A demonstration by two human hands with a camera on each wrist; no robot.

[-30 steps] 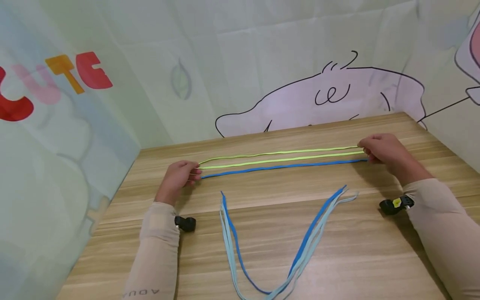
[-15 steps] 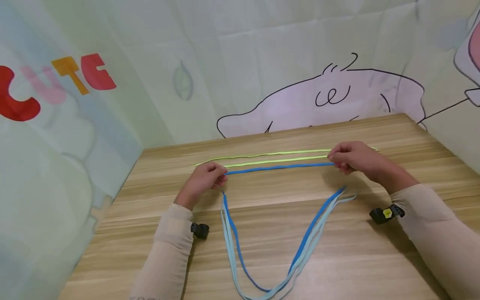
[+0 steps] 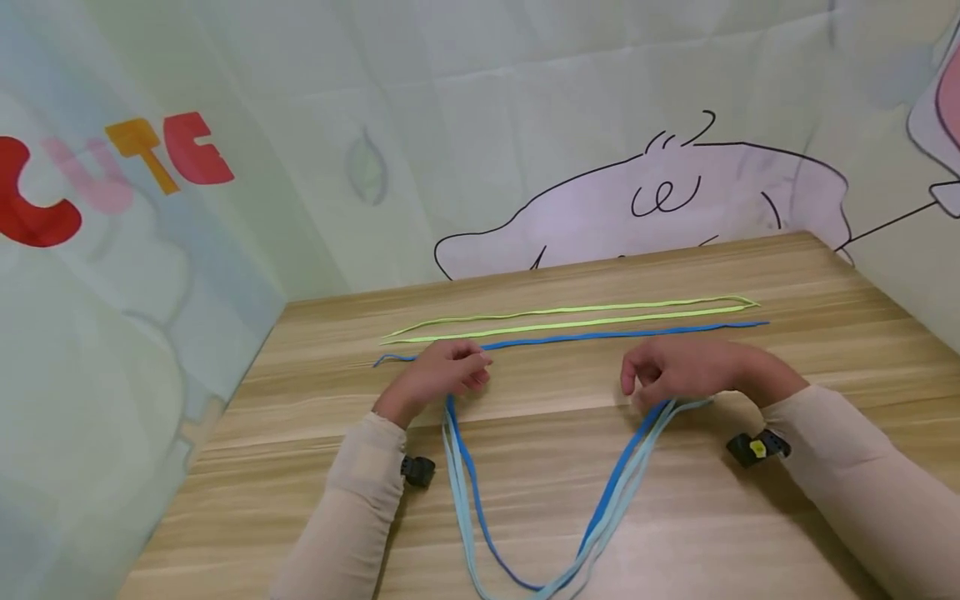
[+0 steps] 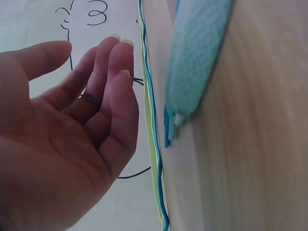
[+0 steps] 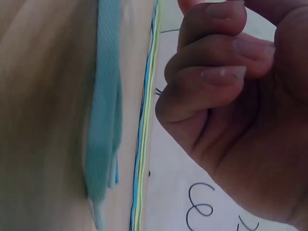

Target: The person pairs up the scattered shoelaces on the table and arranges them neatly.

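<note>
Printed wall sheet (image 3: 300, 125): pale green, with coloured letters and an outlined figure, stood beyond the fingers (image 4: 122, 103). Wooden table (image 3: 285, 467): light brown, streaked grain, lay beneath them. Yellow-green laces (image 3: 585, 322) and blue lace (image 3: 585, 337): ran nearly straight across the table, just past the fingers. Light blue laces (image 4: 199, 53), with darker blue: lay in a U, ends beside the fingers. Right hand (image 3: 686, 367): fingers curled loosely palmward. Left hand (image 3: 442, 373): fingers lightly bent, close together, thumb apart.
</note>
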